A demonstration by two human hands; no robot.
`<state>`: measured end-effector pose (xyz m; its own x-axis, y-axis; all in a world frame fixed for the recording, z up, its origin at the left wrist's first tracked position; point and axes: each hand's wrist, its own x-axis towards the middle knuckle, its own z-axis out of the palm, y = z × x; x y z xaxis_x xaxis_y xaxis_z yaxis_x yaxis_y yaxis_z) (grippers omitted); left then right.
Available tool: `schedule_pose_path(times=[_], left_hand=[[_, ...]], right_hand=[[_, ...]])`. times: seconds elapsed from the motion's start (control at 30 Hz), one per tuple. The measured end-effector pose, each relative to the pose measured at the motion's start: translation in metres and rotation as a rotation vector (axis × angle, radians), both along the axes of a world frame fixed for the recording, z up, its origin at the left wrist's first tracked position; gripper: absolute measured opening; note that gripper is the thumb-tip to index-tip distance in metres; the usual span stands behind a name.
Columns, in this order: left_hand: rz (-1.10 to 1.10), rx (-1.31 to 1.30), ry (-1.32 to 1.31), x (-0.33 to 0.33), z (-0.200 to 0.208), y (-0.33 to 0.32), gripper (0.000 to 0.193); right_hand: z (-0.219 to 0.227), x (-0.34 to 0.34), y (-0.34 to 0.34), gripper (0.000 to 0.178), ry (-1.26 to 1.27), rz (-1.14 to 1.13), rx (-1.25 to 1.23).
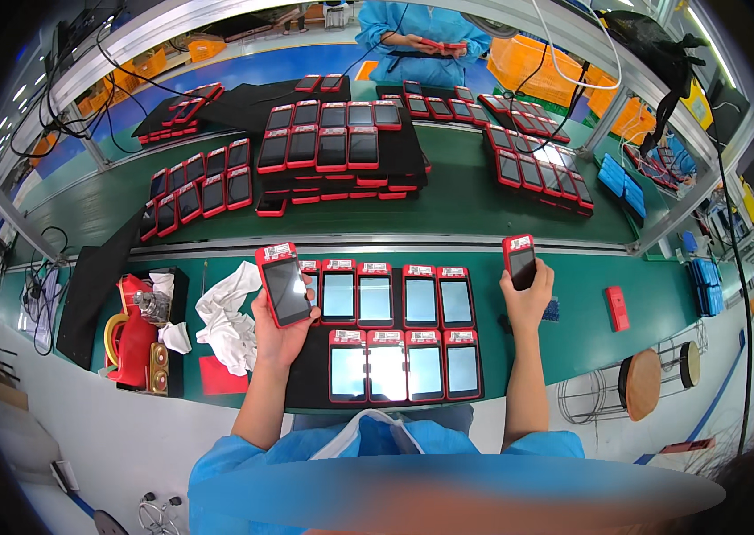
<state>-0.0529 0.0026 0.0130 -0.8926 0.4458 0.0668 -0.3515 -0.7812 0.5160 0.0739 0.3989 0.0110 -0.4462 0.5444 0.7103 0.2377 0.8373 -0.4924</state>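
My left hand point(280, 337) grips a red handheld terminal point(285, 287) with a grey screen, held tilted over the left end of the front rows. In my right hand point(528, 299) is another red handheld terminal point(521, 264), dark-screened and upright, to the right of those rows. Between my hands, two rows of red terminals with bright screens point(386, 366) lie on a black mat point(310, 374). One terminal of the far row is partly hidden behind my left hand. A white cloth point(232, 312) lies crumpled to the left of my left hand.
Beyond a metal rail, stacks of terminals point(332, 147) stand on black sheets. A bin with red and yellow tape rolls point(131, 348) is at the left. At the right are a lone red terminal point(617, 308) and a stool point(642, 383). Another person in blue point(421, 45) works opposite.
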Motion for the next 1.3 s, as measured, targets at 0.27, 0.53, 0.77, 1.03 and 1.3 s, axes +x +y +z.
schedule_pose_path(times=[0.27, 0.53, 0.77, 1.03, 1.3], left_hand=[[0.0, -0.009, 0.017, 0.002, 0.0, 0.002, 0.05], [-0.043, -0.019, 0.021, 0.002, 0.0, 0.002, 0.05], [-0.027, -0.043, -0.009, 0.002, 0.0, 0.003, 0.05], [-0.043, -0.046, -0.01, 0.002, -0.002, 0.004, 0.051], [-0.095, -0.025, -0.004, 0.0, -0.007, 0.003, 0.051]], right_hand=[[-0.012, 0.0, -0.007, 0.066, -0.041, 0.045, 0.033], [-0.012, 0.0, -0.01, 0.066, -0.053, 0.044, 0.032], [-0.017, -0.002, -0.013, 0.067, -0.06, 0.074, 0.033], [-0.016, -0.002, -0.016, 0.066, -0.048, 0.111, 0.02], [-0.014, -0.001, -0.022, 0.068, -0.069, 0.148, 0.049]])
